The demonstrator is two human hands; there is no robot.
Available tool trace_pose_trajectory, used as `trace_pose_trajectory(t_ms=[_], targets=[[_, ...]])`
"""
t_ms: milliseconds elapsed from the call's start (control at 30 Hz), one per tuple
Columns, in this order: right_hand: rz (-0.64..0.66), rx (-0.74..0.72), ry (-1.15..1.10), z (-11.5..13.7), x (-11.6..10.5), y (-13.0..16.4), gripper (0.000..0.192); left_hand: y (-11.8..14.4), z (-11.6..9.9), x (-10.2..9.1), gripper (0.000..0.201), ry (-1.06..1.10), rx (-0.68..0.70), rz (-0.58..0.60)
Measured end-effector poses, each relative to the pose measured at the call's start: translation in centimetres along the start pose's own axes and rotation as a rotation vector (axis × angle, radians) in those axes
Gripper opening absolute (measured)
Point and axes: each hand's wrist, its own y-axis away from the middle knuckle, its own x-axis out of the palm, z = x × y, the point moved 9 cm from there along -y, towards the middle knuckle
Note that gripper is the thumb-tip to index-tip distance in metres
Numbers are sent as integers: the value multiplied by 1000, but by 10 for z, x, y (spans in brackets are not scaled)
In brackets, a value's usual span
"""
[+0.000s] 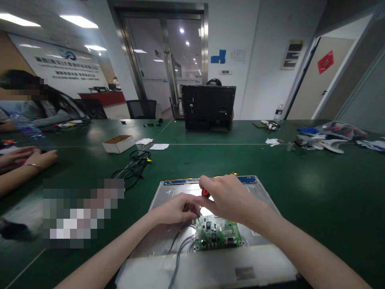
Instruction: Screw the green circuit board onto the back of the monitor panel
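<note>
A silver metal panel [168, 241] lies flat on the green table in front of me, with a blue strip [180, 182] along its far edge. A green circuit board [217, 235] sits on the panel, with grey cables [178, 249] running from its left side. My right hand [230, 197] grips a red-handled screwdriver [205, 193], tip down at the board's upper left corner. My left hand [177, 208] rests beside it, fingers pinched around the screwdriver's shaft near the board.
A black monitor back [208, 107] stands at the far side. A small cardboard box [118, 143], black cable bundle [135, 164] and paper scraps lie left of centre. Another person's hands [27, 157] rest at the left edge. Loose parts and bags [331, 138] lie far right.
</note>
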Motion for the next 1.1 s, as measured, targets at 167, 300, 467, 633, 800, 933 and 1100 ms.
trace_pose_trajectory(t_ms=[167,300,467,633,800,933,1100], targets=[[-52,-102,-139,9,-3,3,31,0,4,-1,6,-11,7,-34],[-29,-123,-230,5,0,1,35,1,7,-1,5,-15,-50,-49],[-33,-109,-246,0,0,-1,28,1,-1,-2,7,-25,-12,-38],[-61,-77,-111,-1,1,-4,13,0,0,-2,10,-24,2,-11],[-51,-72,-89,-1,6,-6,23,1,3,-1,15,-15,-14,4],[-78,-110,-198,2,2,-3,19,1,4,-2,6,-39,-23,-12],[-38,-181,-292,7,4,-1,25,1,-1,-2,6,-48,17,-12]])
